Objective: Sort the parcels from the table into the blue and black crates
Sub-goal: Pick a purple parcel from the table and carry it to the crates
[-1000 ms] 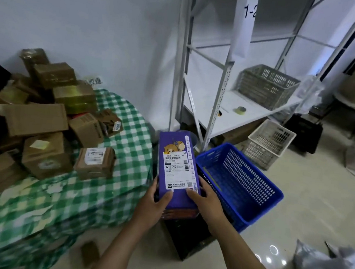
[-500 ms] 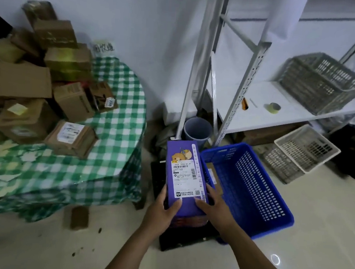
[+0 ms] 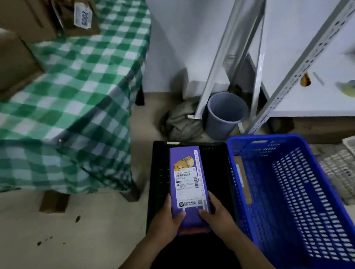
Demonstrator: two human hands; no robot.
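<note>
Head view, parcel: purple parcel point(image 3: 186, 178), long and flat with a white shipping label facing up, was held lengthwise over the open mouth of the black crate point(image 3: 158, 167), its far end reaching toward the crate's far rim.
Head view, left hand: left hand point(image 3: 168, 218) gripped the near left edge, thumb laid on the top face and fingers wrapped beneath.
Head view, right hand: right hand point(image 3: 218, 216) gripped the near right edge, thumb on the label and fingers curled along the side.
Head view, crates: black crate stood on the floor, touching the blue crate point(image 3: 264, 138) on its right; a flat brown parcel point(image 3: 242, 183) leaned inside the blue one against its left wall.
Head view, counter: counter point(image 3: 74, 78) under green check cloth stood left of the crates with cardboard parcels point(image 3: 13, 62) on it, blurred.
Step in hand: lowering this parcel into the black crate looked like the job underway; plenty of parcels remained unsorted.
Hedge: the crate's inside was too dark to tell whether the parcel's far end was touching anything, possibly not.
Next move: dropping the near end level, keeping the long parcel clear of both rims, then freeing both hands and reaching back to the counter.
</note>
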